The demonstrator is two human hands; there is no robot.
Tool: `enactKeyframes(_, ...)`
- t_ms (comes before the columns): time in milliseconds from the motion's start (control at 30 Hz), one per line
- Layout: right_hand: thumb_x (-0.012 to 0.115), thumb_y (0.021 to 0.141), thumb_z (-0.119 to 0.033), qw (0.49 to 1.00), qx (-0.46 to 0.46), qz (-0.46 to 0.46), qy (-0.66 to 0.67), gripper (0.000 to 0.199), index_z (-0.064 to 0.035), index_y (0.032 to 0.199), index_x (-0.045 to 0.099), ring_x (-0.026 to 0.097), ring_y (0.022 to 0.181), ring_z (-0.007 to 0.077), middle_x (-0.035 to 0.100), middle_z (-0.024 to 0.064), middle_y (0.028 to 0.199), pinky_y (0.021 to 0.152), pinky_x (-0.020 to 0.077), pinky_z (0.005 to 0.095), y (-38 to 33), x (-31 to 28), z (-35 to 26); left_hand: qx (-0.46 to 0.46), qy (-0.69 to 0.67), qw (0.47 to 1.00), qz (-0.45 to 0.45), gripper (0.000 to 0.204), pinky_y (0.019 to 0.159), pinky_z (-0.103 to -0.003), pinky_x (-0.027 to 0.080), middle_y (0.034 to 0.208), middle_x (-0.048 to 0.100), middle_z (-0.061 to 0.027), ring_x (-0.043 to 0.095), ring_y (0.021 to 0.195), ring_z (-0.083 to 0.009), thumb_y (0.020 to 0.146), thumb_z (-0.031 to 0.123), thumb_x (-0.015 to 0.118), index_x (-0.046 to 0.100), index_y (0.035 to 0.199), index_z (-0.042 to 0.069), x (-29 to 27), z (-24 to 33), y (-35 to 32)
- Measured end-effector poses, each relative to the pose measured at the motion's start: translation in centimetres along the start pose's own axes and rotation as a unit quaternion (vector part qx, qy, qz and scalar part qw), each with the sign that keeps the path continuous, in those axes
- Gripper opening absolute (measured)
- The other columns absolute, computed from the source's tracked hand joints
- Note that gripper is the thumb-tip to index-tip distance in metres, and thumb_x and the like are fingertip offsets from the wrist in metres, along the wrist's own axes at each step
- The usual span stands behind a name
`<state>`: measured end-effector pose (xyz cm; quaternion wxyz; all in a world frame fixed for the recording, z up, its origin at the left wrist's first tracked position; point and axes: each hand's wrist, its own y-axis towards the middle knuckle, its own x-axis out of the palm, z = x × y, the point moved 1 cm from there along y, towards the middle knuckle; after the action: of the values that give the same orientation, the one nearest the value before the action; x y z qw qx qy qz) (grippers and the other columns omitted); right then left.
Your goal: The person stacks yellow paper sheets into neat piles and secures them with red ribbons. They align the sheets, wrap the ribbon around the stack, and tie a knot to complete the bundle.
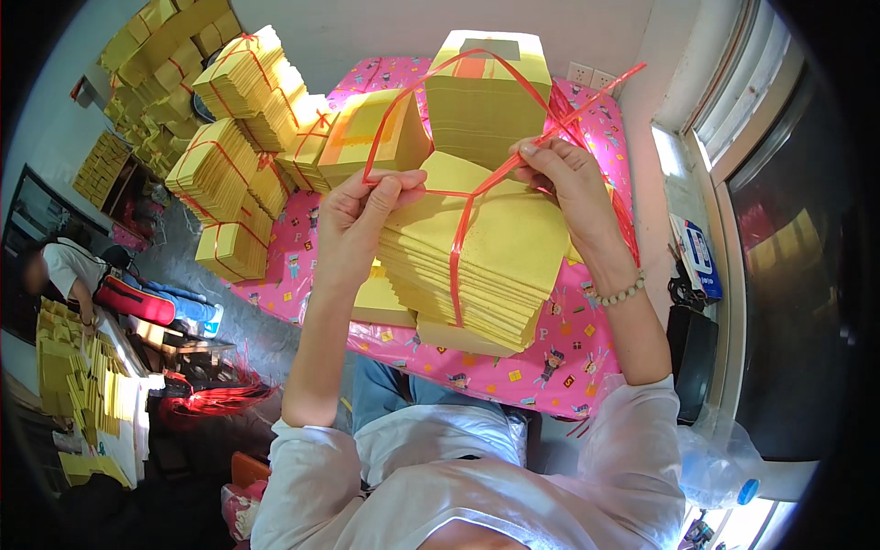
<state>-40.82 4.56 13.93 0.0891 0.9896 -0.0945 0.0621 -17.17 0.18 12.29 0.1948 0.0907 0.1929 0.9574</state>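
Paper stack (504,243), red ribbon (461,240) around it. Left hand (365,206), right hand (576,188): fingers clamped on ribbon. Apparent step: knotting; next likely calls for tightening.

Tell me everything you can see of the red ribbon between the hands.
The red ribbon is narrow, slightly shiny and plastic-looking. It runs up the near side of the yellow paper stack and meets strands pulled out to both sides; any knot there is unclear. The left hand and right hand pinch it, and a slack loop arches up from the left hand.
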Motion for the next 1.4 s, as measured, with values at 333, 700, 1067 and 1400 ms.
enactKeyframes(333,0.064,0.088,-0.010,0.959,-0.197,0.191,-0.067,0.014,0.0004,0.095,0.069,0.057,0.083,0.0053,0.068,0.0033,0.085,0.078,0.0453,0.0220,-5.3,0.2,2.3,-0.014,0.036,0.999,0.011,0.021,0.084,-0.025,0.051,0.101,0.068,-0.0116,0.065,0.090,-0.0151,0.095,0.014,0.054,0.066,0.101,-0.002,0.2,0.2,0.0)
enactKeyframes(700,0.061,0.091,-0.018,0.920,-0.040,0.232,0.314,0.017,-0.0048,0.100,0.068,0.060,0.086,0.0084,0.068,0.0028,0.094,0.082,0.0452,0.0247,-11.4,-0.5,6.4,-0.107,-0.080,0.991,-0.005,0.022,0.085,-0.026,0.052,0.105,0.067,-0.0135,0.066,0.092,-0.0163,0.095,0.018,0.054,0.065,0.101,0.000,-1.8,0.6,0.6)
enactKeyframes(1067,0.061,0.091,-0.017,0.923,-0.003,0.216,0.317,0.015,-0.0064,0.099,0.068,0.061,0.088,0.0095,0.068,0.0030,0.093,0.084,0.0453,0.0258,-13.0,-0.4,8.3,-0.184,-0.323,0.918,-0.140,0.024,0.091,-0.034,0.046,0.077,0.057,0.0037,0.059,0.086,-0.0128,0.100,0.025,0.042,0.056,0.113,0.010,-3.5,1.3,3.2)
enactKeyframes(1400,0.059,0.093,-0.015,0.945,-0.053,0.245,0.210,0.017,-0.0021,0.101,0.067,0.060,0.088,0.0074,0.067,0.0025,0.094,0.085,0.0469,0.0248,-12.6,-0.2,8.4,-0.033,-0.361,0.877,-0.315,0.027,0.070,-0.026,0.032,0.064,0.040,0.0051,0.035,0.063,-0.0091,0.100,0.017,0.040,0.052,0.123,0.010,0.8,4.2,7.4)
